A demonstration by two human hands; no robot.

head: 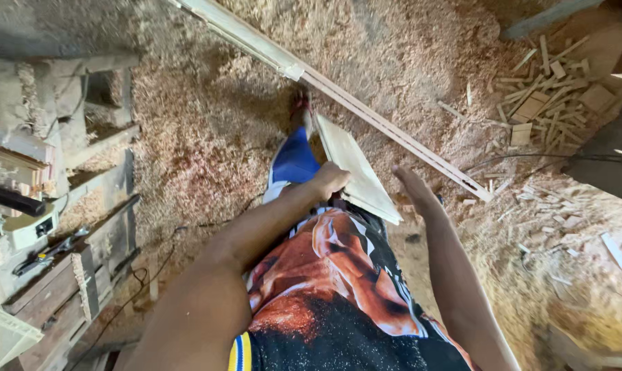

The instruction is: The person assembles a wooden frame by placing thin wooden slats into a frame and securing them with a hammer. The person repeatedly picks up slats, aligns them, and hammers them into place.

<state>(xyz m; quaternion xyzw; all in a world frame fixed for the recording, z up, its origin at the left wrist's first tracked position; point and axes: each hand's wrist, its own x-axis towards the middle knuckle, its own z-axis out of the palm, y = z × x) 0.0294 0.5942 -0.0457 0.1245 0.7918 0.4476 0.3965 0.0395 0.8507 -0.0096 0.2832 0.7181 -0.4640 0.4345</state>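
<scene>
Your left hand [330, 180] grips the pale flat wooden board [355, 168] at frame centre, its length running toward upper left; your right hand [412, 187], fingers straight and empty, hovers just beside its lower right edge.

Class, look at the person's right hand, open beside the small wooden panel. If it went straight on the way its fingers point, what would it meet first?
The right hand points up-frame, toward the long pale wooden strip lying on the sawdust floor. Probably the strip comes first, though depth is unclear; the panel lies just beside that line.

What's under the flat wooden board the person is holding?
Under the board lie a sawdust-covered floor and a foot. The left hand grips its edge; anything directly beneath stays hidden.
</scene>
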